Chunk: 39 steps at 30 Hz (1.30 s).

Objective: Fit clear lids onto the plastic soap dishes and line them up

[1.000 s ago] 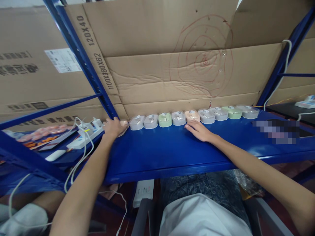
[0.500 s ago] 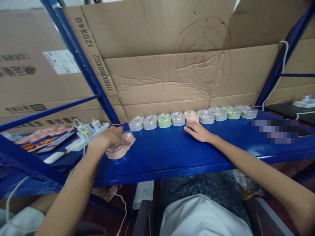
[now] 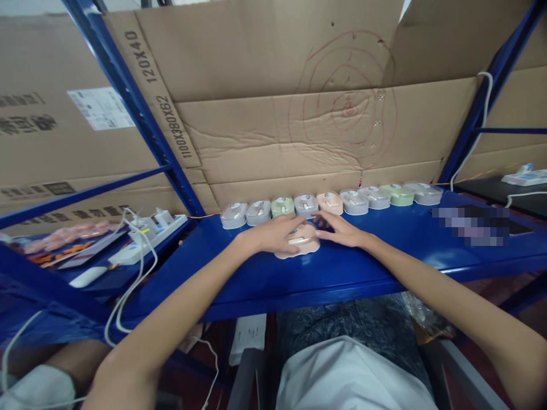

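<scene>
A pink, wavy-edged box with a clear lid (image 3: 302,242) rests on the blue shelf top (image 3: 252,279). My left hand (image 3: 282,232) lies over its left side, fingers closed around it from above, hiding part of the lid. At its right edge is my right hand (image 3: 335,229), fingers apart, with fingertips close to or touching the box; which of the two I cannot tell. Just behind both hands runs a row of small clear-lidded boxes, among them a green one (image 3: 282,206), a grey one (image 3: 306,206) and a peach one (image 3: 329,203).
A cardboard wall (image 3: 256,131) closes off the back. To the left lie a power strip (image 3: 145,242) with white cables and an orange-and-pink pile (image 3: 72,239). A dark, partly blurred flat object (image 3: 513,222) is on the right. Blue posts (image 3: 141,108) frame the shelf.
My left hand has brought the pink box from the shelf's left side to the middle, in front of the row. My right hand has stayed near the peach box, its fingers now more spread.
</scene>
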### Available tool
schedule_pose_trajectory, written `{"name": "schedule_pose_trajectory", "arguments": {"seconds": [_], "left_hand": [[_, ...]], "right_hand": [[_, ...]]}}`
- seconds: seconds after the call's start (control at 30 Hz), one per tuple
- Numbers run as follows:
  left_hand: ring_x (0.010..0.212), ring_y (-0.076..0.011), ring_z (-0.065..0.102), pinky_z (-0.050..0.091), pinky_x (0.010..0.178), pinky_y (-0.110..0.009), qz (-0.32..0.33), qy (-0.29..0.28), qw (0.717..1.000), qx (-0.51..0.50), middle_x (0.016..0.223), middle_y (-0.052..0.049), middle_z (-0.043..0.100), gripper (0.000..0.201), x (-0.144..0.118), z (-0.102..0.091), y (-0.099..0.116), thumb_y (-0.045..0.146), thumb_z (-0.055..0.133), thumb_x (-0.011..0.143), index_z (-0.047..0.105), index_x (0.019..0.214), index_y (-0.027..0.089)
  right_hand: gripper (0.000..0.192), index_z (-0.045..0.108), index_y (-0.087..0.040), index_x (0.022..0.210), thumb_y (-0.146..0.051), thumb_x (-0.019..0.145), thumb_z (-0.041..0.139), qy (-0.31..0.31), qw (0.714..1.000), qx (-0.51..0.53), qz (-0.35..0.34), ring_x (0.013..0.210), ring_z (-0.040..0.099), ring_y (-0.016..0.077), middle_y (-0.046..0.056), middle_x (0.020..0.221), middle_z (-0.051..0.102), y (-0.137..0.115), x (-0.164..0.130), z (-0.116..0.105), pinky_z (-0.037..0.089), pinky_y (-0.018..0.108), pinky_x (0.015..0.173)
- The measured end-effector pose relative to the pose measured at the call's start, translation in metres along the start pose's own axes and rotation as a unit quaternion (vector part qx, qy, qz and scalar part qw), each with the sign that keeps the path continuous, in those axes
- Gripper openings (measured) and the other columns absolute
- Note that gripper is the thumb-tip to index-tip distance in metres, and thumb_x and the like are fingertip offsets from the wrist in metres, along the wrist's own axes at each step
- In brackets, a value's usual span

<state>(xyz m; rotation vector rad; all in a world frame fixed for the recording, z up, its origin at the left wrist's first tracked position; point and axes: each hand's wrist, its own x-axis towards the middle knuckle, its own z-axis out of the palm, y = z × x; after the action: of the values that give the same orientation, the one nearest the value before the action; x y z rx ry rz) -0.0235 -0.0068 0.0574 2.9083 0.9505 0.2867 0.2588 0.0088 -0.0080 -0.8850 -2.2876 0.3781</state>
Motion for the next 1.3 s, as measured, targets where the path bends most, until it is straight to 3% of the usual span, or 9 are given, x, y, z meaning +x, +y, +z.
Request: {"name": "schedule_pose_trajectory", "arguments": {"seconds": [0.1, 0.23, 0.33, 0.43, 0.67, 1.13, 1.3], "left_hand": [[0.139, -0.0376, 0.06, 0.047, 0.118, -0.05, 0.074, 0.053, 0.994, -0.057, 0.151, -0.014, 0.064, 0.07, 0.022, 0.022, 0.007, 0.045, 0.079, 0.084, 0.059, 0.148, 0.025], [0.145, -0.0384, 0.055, 0.043, 0.123, -0.058, 0.08, 0.13, 0.984, -0.089, 0.159, -0.015, 0.057, 0.069, 0.031, 0.053, 0.01, 0.044, 0.081, 0.088, 0.055, 0.149, 0.025], [0.145, -0.0373, 0.055, 0.044, 0.122, -0.058, 0.075, 0.165, 0.976, -0.125, 0.157, -0.014, 0.057, 0.075, 0.029, 0.064, 0.006, 0.049, 0.085, 0.087, 0.052, 0.151, 0.028], [0.145, -0.0371, 0.055, 0.045, 0.123, -0.057, 0.069, 0.181, 0.967, -0.164, 0.155, -0.015, 0.057, 0.081, 0.025, 0.065, 0.0, 0.053, 0.089, 0.082, 0.053, 0.15, 0.028], [0.146, -0.0374, 0.058, 0.045, 0.122, -0.056, 0.041, 0.131, 0.955, -0.262, 0.158, -0.014, 0.059, 0.095, 0.024, 0.061, -0.012, 0.052, 0.097, 0.073, 0.053, 0.152, 0.026], [0.14, -0.0394, 0.062, 0.048, 0.117, -0.058, 0.028, 0.126, 0.962, -0.239, 0.151, -0.014, 0.065, 0.094, 0.024, 0.051, -0.006, 0.052, 0.099, 0.069, 0.055, 0.148, 0.026], [0.145, -0.0437, 0.056, 0.046, 0.12, -0.062, 0.008, 0.104, 0.962, -0.253, 0.16, -0.016, 0.056, 0.112, 0.024, 0.049, -0.005, 0.056, 0.1, 0.065, 0.046, 0.159, 0.027]], "right_hand": [[0.075, 0.058, -0.023, 0.148, -0.068, 0.091, 0.077, 0.006, 1.0, 0.006, -0.028, 0.126, 0.07, 0.0362, 0.017, 0.143, 0.07, -0.003, 0.0, -0.001, 0.056, 0.054, 0.108], [0.081, 0.06, -0.023, 0.144, -0.065, 0.081, 0.087, 0.021, 0.999, 0.012, -0.031, 0.129, 0.07, 0.0375, 0.016, 0.141, 0.072, -0.003, -0.001, -0.001, 0.054, 0.055, 0.112], [0.085, 0.061, -0.024, 0.146, -0.065, 0.077, 0.09, 0.022, 1.0, 0.003, -0.022, 0.13, 0.07, 0.0376, 0.016, 0.144, 0.071, -0.001, -0.001, -0.001, 0.055, 0.056, 0.112], [0.091, 0.061, -0.023, 0.147, -0.066, 0.073, 0.092, 0.022, 1.0, -0.007, -0.011, 0.129, 0.071, 0.0382, 0.016, 0.143, 0.072, 0.0, -0.001, 0.0, 0.057, 0.055, 0.109], [0.086, 0.067, -0.022, 0.142, -0.066, 0.072, 0.092, 0.027, 0.999, -0.026, 0.007, 0.121, 0.074, 0.0387, 0.016, 0.135, 0.076, 0.002, -0.001, 0.003, 0.06, 0.057, 0.103], [0.085, 0.068, -0.022, 0.142, -0.065, 0.073, 0.092, 0.019, 0.999, 0.002, 0.026, 0.127, 0.071, 0.0401, 0.016, 0.14, 0.074, 0.005, 0.0, 0.002, 0.057, 0.059, 0.109], [0.08, 0.071, -0.02, 0.138, -0.063, 0.074, 0.092, 0.01, 0.996, 0.059, 0.063, 0.129, 0.07, 0.0399, 0.015, 0.14, 0.074, 0.006, 0.002, -0.001, 0.055, 0.059, 0.113]]}}
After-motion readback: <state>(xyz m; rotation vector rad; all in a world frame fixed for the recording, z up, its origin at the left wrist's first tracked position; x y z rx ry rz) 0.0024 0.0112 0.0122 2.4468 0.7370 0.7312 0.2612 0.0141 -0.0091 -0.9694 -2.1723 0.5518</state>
